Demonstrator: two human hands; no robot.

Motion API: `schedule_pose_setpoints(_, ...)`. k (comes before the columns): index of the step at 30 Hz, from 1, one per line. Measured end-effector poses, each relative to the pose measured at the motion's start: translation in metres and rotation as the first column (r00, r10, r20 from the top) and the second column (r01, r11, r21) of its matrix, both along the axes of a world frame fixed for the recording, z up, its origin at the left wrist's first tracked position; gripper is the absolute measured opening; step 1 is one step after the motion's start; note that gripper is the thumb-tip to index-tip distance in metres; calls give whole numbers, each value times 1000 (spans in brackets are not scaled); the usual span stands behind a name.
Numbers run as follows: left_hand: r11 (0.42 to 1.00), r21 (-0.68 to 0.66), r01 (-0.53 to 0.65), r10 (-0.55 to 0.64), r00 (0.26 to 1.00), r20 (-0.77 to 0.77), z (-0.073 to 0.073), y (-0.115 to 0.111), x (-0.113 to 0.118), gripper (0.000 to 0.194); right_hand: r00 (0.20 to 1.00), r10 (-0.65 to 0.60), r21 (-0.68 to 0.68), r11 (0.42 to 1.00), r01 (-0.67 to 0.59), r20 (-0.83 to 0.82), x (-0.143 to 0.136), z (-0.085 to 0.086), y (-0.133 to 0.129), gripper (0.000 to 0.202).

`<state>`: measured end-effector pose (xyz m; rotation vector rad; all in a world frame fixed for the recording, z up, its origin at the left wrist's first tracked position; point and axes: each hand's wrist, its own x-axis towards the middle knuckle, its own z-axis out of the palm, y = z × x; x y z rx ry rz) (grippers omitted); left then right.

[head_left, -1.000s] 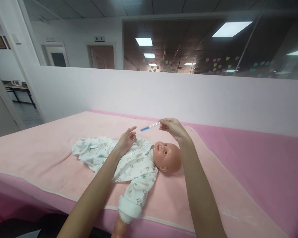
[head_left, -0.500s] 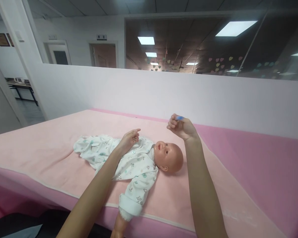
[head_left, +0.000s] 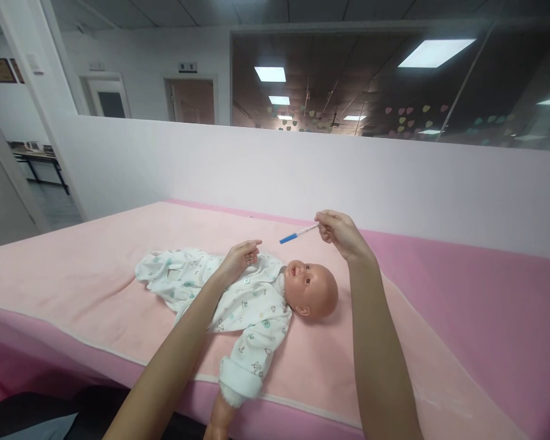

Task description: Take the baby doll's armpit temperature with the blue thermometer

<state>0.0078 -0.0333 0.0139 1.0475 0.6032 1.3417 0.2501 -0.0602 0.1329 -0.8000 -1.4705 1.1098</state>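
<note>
Blue-ended, slim clear stick (head_left: 297, 235) held above a plastic baby doll (head_left: 261, 305) in white printed clothing

Right hand (head_left: 341, 232): raised on the far side of the doll's head. Thumb and fingers are clamped on the clear end of the stick. The stick slopes down toward the left hand, blue end lowest, and touches neither that hand nor the doll. I cannot read its exact height.

Left hand (head_left: 241, 260): positioned over the doll's clothed chest. The index finger is extended and the other fingers are partly curled, with nothing visible between them. I cannot tell whether the palm touches the clothing.

Doll: lies on its back, head toward the right hand, legs toward the left. The near sleeve is folded back in a thick cuff; the near arm reaches over the cloth's edge.

Support: a peach-pink cloth with pale edging (head_left: 87, 256) lies over a darker pink cover (head_left: 495, 293). A smooth white partition (head_left: 302, 171) stands behind, below a dark glass window (head_left: 348, 79).
</note>
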Motion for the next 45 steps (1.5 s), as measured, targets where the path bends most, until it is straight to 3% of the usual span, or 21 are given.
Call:
schedule_pose_setpoints(8, 999, 31, 12, -8, 993, -119, -2, -1, 2, 33, 1000, -22, 9, 1000, 22, -3, -2, -3, 5, 12)
schedule_pose_setpoints(17, 995, 103, 6, 20, 970, -243, -3, -2, 3, 30, 982, -186, 70, 981, 182, 44, -5, 5, -8, 11)
schedule_pose_setpoints(24, 968, 231, 95, 52, 829, -557, -7, -2, 9, 27, 967, -232, 129, 968, 217, 110, -6, 20, -27, 11)
schedule_pose_setpoints(31, 946, 282, 162, 70, 745, -663, -6, -2, 10, 22, 988, -97, 52, 994, 92, 117, -6, 14, -19, 13)
schedule_pose_setpoints(36, 917, 311, 250, 57, 690, -722, -1, -8, 9, 26, 969, -167, 39, 986, 163, 184, -7, 5, -7, 13)
schedule_pose_setpoints(38, 904, 323, 279, 68, 653, -754, 1, -10, 9, 29, 938, -286, 111, 957, 269, 195, -7, 7, -9, 11)
schedule_pose_setpoints(41, 896, 336, 292, 81, 635, -768, 2, -12, 9, 30, 843, -515, 313, 835, 452, 156, -8, 22, -34, 10)
schedule_pose_setpoints(43, 899, 335, 282, 83, 640, -764, 1, -11, 9, 30, 828, -541, 445, 784, 433, 146, -10, 30, -66, 14)
schedule_pose_setpoints(45, 905, 332, 266, 86, 650, -755, 0, -11, 10, 30, 733, -665, 608, 644, 464, 144, -15, 27, -101, 16)
